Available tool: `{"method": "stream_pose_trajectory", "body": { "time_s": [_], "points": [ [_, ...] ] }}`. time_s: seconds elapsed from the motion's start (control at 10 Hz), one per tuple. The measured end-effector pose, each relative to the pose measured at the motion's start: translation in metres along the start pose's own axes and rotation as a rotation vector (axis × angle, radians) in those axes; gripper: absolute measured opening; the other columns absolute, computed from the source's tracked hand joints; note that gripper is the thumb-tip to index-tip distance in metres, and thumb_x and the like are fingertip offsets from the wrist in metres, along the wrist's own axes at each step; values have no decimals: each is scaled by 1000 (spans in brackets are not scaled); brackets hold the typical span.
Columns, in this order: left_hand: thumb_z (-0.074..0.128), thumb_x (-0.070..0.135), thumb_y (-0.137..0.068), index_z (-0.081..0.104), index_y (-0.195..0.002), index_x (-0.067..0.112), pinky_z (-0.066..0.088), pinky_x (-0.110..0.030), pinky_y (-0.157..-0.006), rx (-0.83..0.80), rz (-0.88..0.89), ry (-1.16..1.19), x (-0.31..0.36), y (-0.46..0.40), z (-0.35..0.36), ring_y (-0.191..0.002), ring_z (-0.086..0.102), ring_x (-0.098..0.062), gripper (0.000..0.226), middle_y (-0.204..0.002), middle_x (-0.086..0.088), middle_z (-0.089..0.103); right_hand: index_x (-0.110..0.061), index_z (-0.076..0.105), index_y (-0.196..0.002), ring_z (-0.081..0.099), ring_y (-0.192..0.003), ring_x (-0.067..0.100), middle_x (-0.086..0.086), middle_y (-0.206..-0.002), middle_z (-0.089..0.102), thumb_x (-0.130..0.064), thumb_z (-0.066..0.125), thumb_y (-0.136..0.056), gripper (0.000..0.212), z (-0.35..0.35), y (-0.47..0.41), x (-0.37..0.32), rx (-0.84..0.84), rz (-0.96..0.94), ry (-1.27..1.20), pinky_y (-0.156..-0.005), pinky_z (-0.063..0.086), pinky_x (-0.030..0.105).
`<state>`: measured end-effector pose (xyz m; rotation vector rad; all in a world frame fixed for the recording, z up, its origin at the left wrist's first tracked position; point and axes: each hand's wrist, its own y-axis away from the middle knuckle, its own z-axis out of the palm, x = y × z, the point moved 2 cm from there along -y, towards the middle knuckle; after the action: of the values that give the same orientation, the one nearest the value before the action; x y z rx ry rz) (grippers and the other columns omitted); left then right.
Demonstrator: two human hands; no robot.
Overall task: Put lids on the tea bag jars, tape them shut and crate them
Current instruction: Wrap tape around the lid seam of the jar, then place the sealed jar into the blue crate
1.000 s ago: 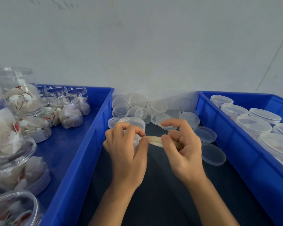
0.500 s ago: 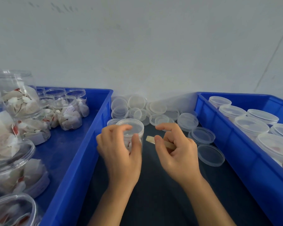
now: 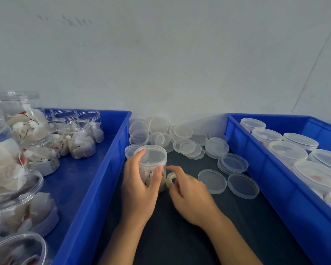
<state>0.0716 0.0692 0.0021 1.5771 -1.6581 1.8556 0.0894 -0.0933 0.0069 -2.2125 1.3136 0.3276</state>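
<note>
A dark mat (image 3: 180, 236) covers the table in front of you, running between two blue crates up to a pale wall (image 3: 161, 54). Nearest on the mat, your left hand (image 3: 139, 188) wraps around a clear jar (image 3: 151, 159) of tea bags — thumb on its right side, fingers round its left — and the jar stands upright with its lid (image 3: 150, 153) already on. Just right of it, your right hand (image 3: 189, 194) pinches a small roll of tape (image 3: 170, 179) between thumb and fingers, the roll close beside the jar's wall; whether tape touches the jar, you cannot tell from here.

To your left, the left crate (image 3: 96, 188) holds open jars (image 3: 80, 138) stuffed with tea bags, some stacked at its near and left edge. To your right, the right crate (image 3: 275, 188) holds capped jars (image 3: 287, 153) set in rows.

Farther along the mat, two loose lids (image 3: 227, 181) lie flat side by side right of your hand, and beyond them a heap of spare lids (image 3: 180, 136) is piled against the wall — some overlapping, some leaning.
</note>
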Motion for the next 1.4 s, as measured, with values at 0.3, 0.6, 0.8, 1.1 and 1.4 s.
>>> {"method": "stream_pose_trajectory", "body": {
  "time_s": [0.3, 0.6, 0.8, 1.1, 1.4],
  "points": [
    [76, 43, -91, 54, -142, 31, 42, -3, -96, -1, -24, 19, 3, -2, -2, -127, 52, 11, 57, -137, 16, 58, -25, 47, -151, 54, -117, 11, -9, -126, 57, -27, 54, -105, 47, -1, -3, 3, -36, 77, -41, -100, 47, 28],
    [80, 37, -82, 48, -145, 43, 54, -40, -95, -10, -94, 24, 5, 2, 7, -126, 60, -15, 71, -143, 11, 58, -50, 25, -158, 45, -137, 4, -25, -156, 29, -59, 62, -90, 78, -34, -18, -30, -34, -7, -337, -110, 45, 35],
    [75, -21, -75, 53, -146, 35, 43, -3, -95, -51, -94, 70, -9, -6, 17, -131, 62, -25, 93, -140, 5, 65, -45, 27, -158, 46, -136, 17, -13, -148, 36, -56, 78, -83, 91, -48, -45, -28, -110, -19, -250, -109, 48, 46],
    [90, 29, -78, 30, -154, 54, 53, -44, -101, -3, -192, 311, 31, -30, 56, -116, 58, 20, 100, -130, 43, 54, -46, 39, -150, 55, -120, 20, -8, -132, 48, -52, 82, -76, 86, -112, -106, -16, -64, -15, -112, -95, 55, 44],
    [71, 42, -100, 33, -164, 26, 50, -40, -113, -236, -125, 212, 84, -112, 198, -140, 54, -16, 77, -155, 2, 53, -36, 52, -147, 53, -117, 21, 2, -139, 49, -51, 80, -72, 81, -212, -177, 88, 179, 263, -2, -88, 46, 33]
  ]
}}
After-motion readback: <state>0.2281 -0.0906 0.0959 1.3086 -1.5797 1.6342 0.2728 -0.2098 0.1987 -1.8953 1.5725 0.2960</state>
